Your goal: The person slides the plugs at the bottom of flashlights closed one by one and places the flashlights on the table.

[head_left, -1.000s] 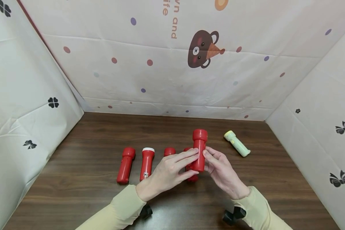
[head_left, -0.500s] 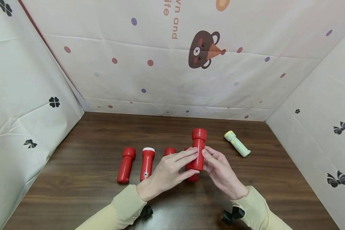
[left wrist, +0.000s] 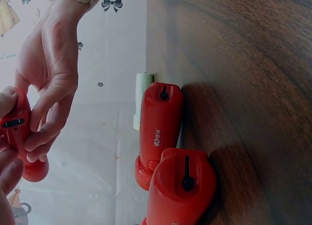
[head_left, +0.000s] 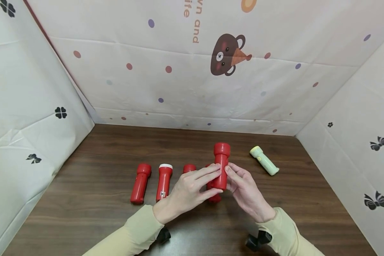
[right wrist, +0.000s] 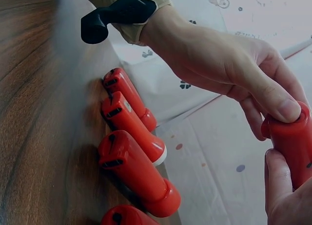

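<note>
A red flashlight (head_left: 222, 156) is held up over the table between my two hands, its wide head at the top in the head view. My left hand (head_left: 190, 186) grips its left side, and in the right wrist view the thumb (right wrist: 287, 109) presses at its tail end. From the other side my right hand (head_left: 248, 192) pinches the body between thumb and fingers. A dark switch (left wrist: 13, 122) shows on the flashlight in the left wrist view. Behind the hands, partly hidden, lie one red flashlight (head_left: 214, 198) and another red flashlight (head_left: 189, 168).
To the left on the wooden table (head_left: 92, 213) lie a red flashlight (head_left: 140, 184) and a white-rimmed red flashlight (head_left: 164, 181), side by side. A pale green flashlight (head_left: 264, 160) lies at the back right. Printed white sheets (head_left: 185, 85) wall in the back and sides.
The held flashlight and my right hand have shifted very slightly left. The grip looks the same, and the flashlights on the table have stayed in place.
</note>
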`<action>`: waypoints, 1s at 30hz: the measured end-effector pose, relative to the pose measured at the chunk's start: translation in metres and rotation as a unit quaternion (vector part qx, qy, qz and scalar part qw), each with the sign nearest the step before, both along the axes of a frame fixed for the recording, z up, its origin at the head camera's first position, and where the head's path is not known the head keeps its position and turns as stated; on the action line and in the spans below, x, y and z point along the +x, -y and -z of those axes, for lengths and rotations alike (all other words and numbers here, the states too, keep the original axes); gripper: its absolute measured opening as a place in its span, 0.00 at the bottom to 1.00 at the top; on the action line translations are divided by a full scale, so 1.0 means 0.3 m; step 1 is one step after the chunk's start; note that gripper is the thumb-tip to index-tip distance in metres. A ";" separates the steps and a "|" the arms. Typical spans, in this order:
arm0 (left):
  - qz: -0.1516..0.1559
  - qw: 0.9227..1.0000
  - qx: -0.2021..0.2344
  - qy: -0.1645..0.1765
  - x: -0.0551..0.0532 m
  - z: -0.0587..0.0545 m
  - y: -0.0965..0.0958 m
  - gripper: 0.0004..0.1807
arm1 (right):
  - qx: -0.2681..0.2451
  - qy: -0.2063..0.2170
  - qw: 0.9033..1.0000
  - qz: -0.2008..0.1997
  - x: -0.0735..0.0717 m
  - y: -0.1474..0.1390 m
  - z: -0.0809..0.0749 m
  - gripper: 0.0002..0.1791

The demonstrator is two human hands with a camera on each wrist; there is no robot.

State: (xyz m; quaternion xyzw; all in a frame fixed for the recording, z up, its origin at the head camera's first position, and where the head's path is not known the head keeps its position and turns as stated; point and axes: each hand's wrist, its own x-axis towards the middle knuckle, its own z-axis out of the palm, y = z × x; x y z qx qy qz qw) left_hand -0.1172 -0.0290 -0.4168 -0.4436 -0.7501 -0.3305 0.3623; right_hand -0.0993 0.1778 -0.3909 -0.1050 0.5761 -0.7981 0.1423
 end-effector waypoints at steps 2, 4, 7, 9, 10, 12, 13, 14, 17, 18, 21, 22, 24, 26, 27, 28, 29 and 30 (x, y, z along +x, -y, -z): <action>-0.001 1.000 -0.004 0.003 0.001 -0.001 -0.001 0.33 | 0.001 0.000 1.000 -0.003 0.000 -0.004 -0.001 0.14; -0.003 1.000 -0.010 0.007 0.003 -0.004 0.000 0.34 | 0.004 0.001 1.000 -0.006 -0.001 -0.009 -0.003 0.14; -0.007 1.000 -0.021 0.019 0.007 -0.009 0.000 0.34 | 0.014 0.005 1.000 -0.005 -0.003 -0.016 -0.008 0.13; -0.010 0.999 -0.028 0.029 0.010 -0.010 0.000 0.33 | 0.024 0.008 1.000 -0.002 -0.005 -0.020 -0.011 0.13; -0.011 0.999 -0.032 0.034 0.011 -0.010 0.000 0.33 | 0.029 0.011 1.000 0.000 -0.006 -0.022 -0.012 0.13; -0.011 0.998 -0.037 0.042 0.013 -0.007 -0.001 0.33 | 0.038 0.016 0.999 0.004 -0.006 -0.024 -0.014 0.12; -0.010 0.998 -0.039 0.045 0.014 -0.006 -0.001 0.33 | 0.042 0.019 0.999 0.005 -0.006 -0.025 -0.014 0.12; -0.009 0.998 -0.041 0.046 0.014 -0.004 -0.001 0.33 | 0.044 0.022 0.999 0.007 -0.005 -0.026 -0.013 0.12; -0.004 0.998 -0.044 0.052 0.015 -0.004 0.000 0.32 | 0.052 0.030 0.998 0.012 -0.005 -0.028 -0.014 0.12; -0.002 0.998 -0.043 0.056 0.016 -0.005 0.001 0.32 | 0.055 0.032 0.998 0.014 -0.005 -0.029 -0.015 0.12; 0.007 0.997 -0.039 0.071 0.019 -0.007 0.003 0.32 | 0.068 0.034 0.997 0.017 -0.002 -0.035 -0.014 0.13; 0.012 0.996 -0.037 0.078 0.020 -0.007 0.004 0.31 | 0.073 0.033 0.997 0.016 -0.001 -0.038 -0.013 0.13; 0.022 0.995 -0.031 0.095 0.022 -0.007 0.005 0.30 | 0.081 0.026 0.996 0.014 0.000 -0.042 -0.010 0.13; 0.035 0.993 -0.018 0.113 0.022 -0.004 0.006 0.28 | 0.085 0.016 0.996 0.011 0.000 -0.044 -0.007 0.13; 0.042 0.991 -0.010 0.124 0.022 -0.004 0.007 0.28 | 0.087 0.009 0.996 0.010 -0.001 -0.046 -0.006 0.13; 0.050 0.990 -0.001 0.135 0.021 -0.004 0.008 0.27 | 0.088 0.002 0.996 0.010 -0.003 -0.046 -0.005 0.14; 0.056 0.988 0.008 0.146 0.021 -0.005 0.009 0.26 | 0.090 -0.005 0.996 0.009 -0.004 -0.046 -0.004 0.14; 0.061 0.985 0.018 0.157 0.020 -0.006 0.010 0.26 | 0.093 -0.011 0.996 0.009 -0.006 -0.046 -0.003 0.14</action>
